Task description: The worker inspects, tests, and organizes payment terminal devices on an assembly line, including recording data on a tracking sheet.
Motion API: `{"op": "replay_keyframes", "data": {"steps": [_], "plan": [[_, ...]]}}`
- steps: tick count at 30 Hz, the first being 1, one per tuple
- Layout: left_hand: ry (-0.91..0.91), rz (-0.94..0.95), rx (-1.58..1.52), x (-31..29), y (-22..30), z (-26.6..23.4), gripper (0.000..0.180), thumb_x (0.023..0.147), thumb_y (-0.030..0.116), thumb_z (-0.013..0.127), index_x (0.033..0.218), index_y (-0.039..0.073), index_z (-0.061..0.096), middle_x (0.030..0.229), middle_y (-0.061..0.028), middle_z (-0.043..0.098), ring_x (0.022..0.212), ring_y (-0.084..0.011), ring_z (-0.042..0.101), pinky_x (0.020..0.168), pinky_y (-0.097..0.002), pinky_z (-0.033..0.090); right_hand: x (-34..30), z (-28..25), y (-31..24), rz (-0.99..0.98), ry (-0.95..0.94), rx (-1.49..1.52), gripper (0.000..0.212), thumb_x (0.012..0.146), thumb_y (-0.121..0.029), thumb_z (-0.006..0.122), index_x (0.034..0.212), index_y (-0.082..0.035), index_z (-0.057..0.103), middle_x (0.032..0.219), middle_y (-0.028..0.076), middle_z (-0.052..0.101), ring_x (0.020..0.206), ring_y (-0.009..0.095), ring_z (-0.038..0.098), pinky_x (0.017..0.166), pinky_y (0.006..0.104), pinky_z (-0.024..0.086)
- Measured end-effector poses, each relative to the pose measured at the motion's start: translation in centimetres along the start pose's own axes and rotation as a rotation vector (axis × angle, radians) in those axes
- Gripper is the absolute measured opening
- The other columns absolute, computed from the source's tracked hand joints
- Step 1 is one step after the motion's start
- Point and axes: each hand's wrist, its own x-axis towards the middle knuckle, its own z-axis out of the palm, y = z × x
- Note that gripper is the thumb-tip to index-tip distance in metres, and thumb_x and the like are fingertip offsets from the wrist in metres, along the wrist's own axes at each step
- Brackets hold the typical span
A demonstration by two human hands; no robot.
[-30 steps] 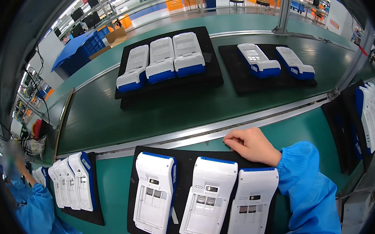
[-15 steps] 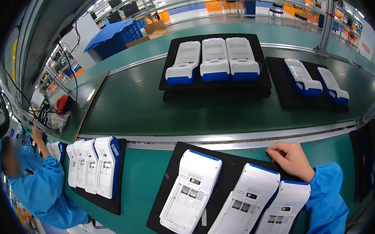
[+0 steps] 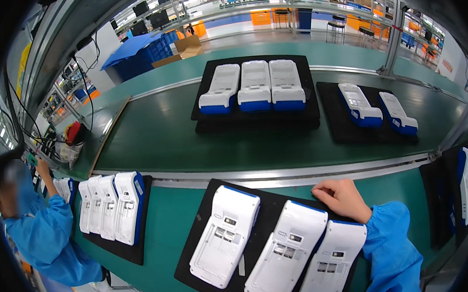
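Currently the person's right hand (image 3: 342, 199) rests at the far edge of a black mat (image 3: 258, 231), its blue sleeve (image 3: 392, 240) running down beside it. The fingers are loosely curled, with the thumb lying just under the index finger; whether the fingertips meet, or pinch anything small, cannot be told. The left hand is out of view, so its grip cannot be told either. Three white-and-blue handheld terminal housings lie on the mat with their recessed sides up: a left housing (image 3: 224, 237), a middle housing (image 3: 286, 255) and a right housing (image 3: 329, 263), the last being nearest to the hand, just below its wrist. A pale strip (image 3: 242, 265) lies between the left and middle ones. The mat sits on a green workbench (image 3: 164, 230), bordered by a metal rail (image 3: 279, 177). Beyond it, a dark green conveyor belt (image 3: 153, 135) bears three more terminals (image 3: 254, 80) side by side on a black mat, and two separate terminals (image 3: 361, 106) on another. Toward the left, four tightly grouped terminals (image 3: 126, 209) stand near a co-worker in blue (image 3: 41, 230), whose hand (image 3: 43, 171) is raised.
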Motion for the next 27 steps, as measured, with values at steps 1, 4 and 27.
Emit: {"op": "replay_keyframes", "data": {"steps": [1, 4, 27], "plan": [[0.014, 0.042, 0.037, 0.1, -0.3, 0.4, 0.053, 0.087, 0.027, 0.043, 0.126, 0.000, 0.021, 0.132, -0.0242, 0.023, 0.122, -0.0339, 0.025, 0.100, -0.0435, 0.018, 0.3, 0.0, -0.3, 0.001, -0.022, -0.015, 0.015, 0.075, -0.018, 0.056, 0.078, -0.004, 0.062, 0.061, 0.012, 0.058, 0.052, 0.024, 0.056, 0.051, 0.0291, 0.043], [0.051, 0.098, 0.051, 0.4, -0.8, 1.9, 0.054, 0.086, 0.025, 0.047, 0.126, 0.003, 0.018, 0.132, -0.0233, 0.024, 0.123, -0.0333, 0.025, 0.100, -0.0434, 0.018, 0.1, -0.3, -0.4, 0.022, -0.092, 0.010, 0.019, 0.075, -0.019, 0.057, 0.080, -0.002, 0.063, 0.062, 0.013, 0.059, 0.052, 0.023, 0.056, 0.052, 0.0288, 0.043], [0.316, 0.232, 0.100, 1.4, -3.0, 4.2, 0.076, 0.084, 0.017, 0.051, 0.129, 0.015, -0.011, 0.122, -0.0283, 0.031, 0.118, -0.0365, 0.033, 0.097, -0.0413, 0.029, 2.9, -0.8, -1.0, -0.005, -0.653, 0.053, 0.040, 0.083, -0.031, 0.047, 0.110, -0.002, 0.051, 0.101, 0.018, 0.057, 0.090, 0.028, 0.055, 0.079, 0.0323, 0.042]]}}
